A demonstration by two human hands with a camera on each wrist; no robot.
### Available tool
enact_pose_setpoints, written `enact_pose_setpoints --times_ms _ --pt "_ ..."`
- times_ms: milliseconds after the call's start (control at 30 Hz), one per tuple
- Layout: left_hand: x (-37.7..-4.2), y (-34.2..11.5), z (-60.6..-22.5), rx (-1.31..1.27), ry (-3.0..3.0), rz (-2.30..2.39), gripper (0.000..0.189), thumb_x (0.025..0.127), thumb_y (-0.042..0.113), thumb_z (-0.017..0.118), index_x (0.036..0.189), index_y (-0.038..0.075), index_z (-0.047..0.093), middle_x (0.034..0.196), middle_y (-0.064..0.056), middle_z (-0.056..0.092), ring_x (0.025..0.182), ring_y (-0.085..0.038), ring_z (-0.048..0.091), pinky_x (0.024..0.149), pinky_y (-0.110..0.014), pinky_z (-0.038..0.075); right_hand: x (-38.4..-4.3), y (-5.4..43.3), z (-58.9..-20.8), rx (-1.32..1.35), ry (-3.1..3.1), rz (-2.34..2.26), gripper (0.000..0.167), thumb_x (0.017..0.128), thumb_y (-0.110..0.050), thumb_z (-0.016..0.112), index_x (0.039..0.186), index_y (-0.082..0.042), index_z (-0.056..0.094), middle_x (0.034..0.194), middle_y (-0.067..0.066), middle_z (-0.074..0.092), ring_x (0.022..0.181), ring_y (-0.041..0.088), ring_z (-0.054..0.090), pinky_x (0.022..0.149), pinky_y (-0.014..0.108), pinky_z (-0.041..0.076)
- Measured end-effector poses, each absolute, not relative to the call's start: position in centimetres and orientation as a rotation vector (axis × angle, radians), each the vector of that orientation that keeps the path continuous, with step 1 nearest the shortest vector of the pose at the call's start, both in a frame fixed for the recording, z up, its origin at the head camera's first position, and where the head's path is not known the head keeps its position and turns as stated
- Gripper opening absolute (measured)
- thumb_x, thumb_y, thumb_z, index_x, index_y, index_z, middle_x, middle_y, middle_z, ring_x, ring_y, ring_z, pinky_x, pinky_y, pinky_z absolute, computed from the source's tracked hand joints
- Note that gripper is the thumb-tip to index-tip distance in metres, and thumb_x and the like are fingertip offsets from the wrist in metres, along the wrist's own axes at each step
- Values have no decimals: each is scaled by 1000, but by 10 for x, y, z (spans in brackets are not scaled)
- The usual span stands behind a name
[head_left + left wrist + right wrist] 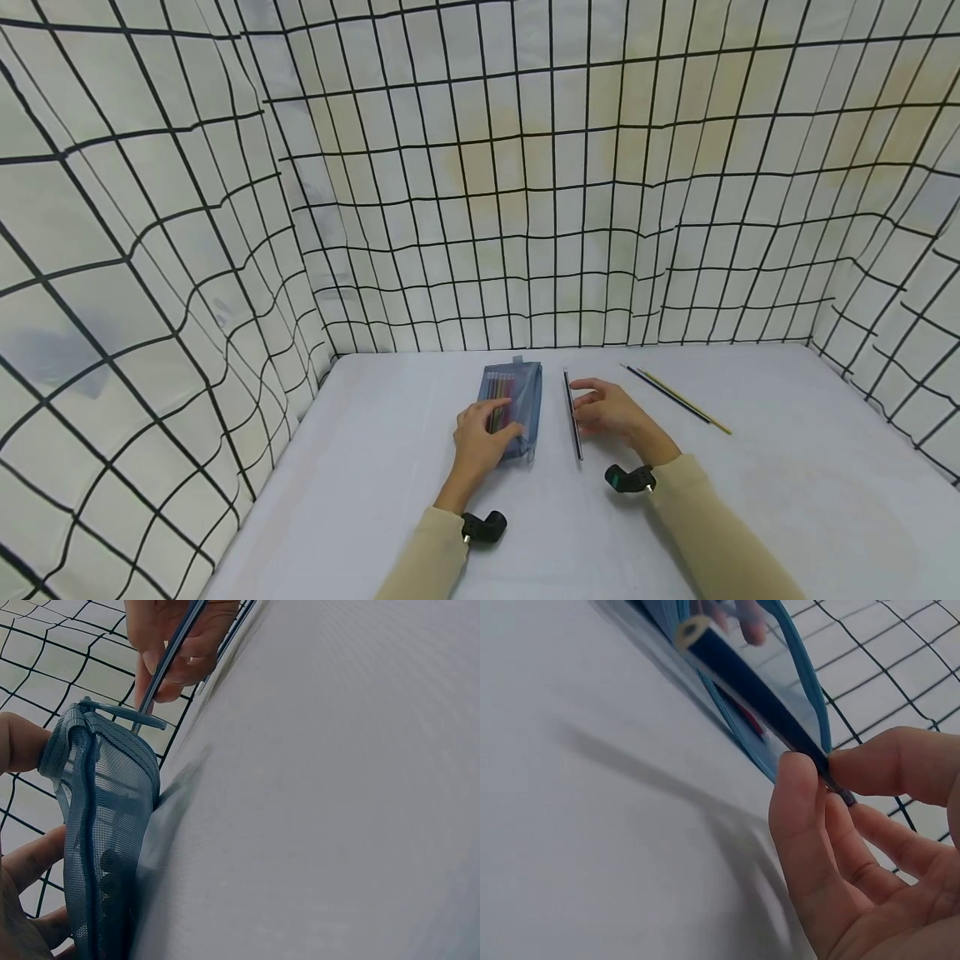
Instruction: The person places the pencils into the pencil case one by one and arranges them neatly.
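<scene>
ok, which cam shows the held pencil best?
Right wrist: the pencil is close up there, pinched in the right hand, its near end showing pale wood round a darker core. Head shows its full length, but thin and small. Left wrist shows only a stretch, cut off by the top edge.

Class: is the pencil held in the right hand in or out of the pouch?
Out: the head view shows white table between the pencil and the pouch.

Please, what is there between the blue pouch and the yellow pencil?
In the head view: a dark pencil, the right hand holding it, then another dark pencil.
</scene>
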State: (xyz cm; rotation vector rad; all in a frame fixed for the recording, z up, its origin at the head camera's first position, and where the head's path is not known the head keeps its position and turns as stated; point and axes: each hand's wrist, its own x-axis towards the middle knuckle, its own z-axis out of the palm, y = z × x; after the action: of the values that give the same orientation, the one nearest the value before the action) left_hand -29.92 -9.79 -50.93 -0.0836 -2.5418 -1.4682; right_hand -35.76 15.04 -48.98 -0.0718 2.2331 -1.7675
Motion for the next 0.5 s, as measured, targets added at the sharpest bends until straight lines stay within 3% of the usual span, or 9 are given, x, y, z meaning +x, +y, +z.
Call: enact_pose_setpoints --times_ms 300,500 --pt "-300 -99 -510 -82 -2535 -1447 52 81 36 72 130 19 70 146 -16 55 137 -38 39 112 -67 27 -352 130 -492 -85 2131 -1823 59 88 1 66 145 -3 51 110 11 67 85 17 66 73 32 61" --pt "-302 -99 -510 -80 -2533 -1450 51 82 35 73 130 20 70 146 -16 55 138 -37 39 113 -67 27 -350 120 -489 -52 2139 -1819 58 90 0 66 145 -6 52 116 14 67 88 18 66 76 32 61"
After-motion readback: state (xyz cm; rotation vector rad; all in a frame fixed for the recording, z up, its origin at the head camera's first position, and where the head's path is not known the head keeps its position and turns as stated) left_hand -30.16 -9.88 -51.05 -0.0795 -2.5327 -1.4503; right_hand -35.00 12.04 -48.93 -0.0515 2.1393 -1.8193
